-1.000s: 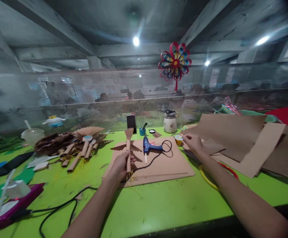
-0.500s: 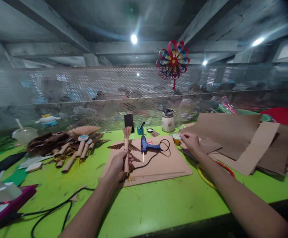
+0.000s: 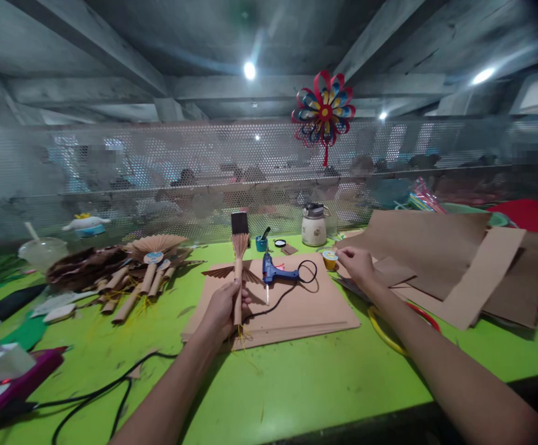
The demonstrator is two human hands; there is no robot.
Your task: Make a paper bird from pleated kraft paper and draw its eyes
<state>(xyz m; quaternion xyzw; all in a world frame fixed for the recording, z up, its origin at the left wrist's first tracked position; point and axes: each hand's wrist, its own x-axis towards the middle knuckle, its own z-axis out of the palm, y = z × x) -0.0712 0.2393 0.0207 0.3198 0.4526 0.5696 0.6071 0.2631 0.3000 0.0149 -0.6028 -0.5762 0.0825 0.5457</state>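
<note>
A: Identify the items nearest the camera.

B: The green worktop (image 3: 296,395), both forearms reaching forward over it, and the magenta power strip (image 3: 28,383) at the left edge.

A: State the left-hand pose.

B: The left hand (image 3: 222,304) grips the lower tube of a pleated kraft-paper figure (image 3: 238,271). The thumb lies along the front; the fingers wrap behind and show at the right side. The figure stands near upright over the left part of the stacked kraft sheets (image 3: 312,312), fan uppermost, yellow threads hanging below.

A: Adjacent tool?

B: The blue hot-glue gun (image 3: 281,274), on the sheets just right of the figure.

A: State the right-hand pose.

B: The right hand (image 3: 356,266) extends forward, thumb and fingertips pressed together, pinching the lid edge of a small yellow cup (image 3: 330,264). Whether the cup's base bears on anything cannot be told.

A: Beyond these?

B: A black phone (image 3: 239,222), a lidded bottle (image 3: 314,231), then the perforated screen (image 3: 213,167) and a paper-loop flower (image 3: 325,112).

A: Differences from half a second ago?

B: Both grips are unchanged. The figure's fan now overlaps more of the phone in view.
</note>
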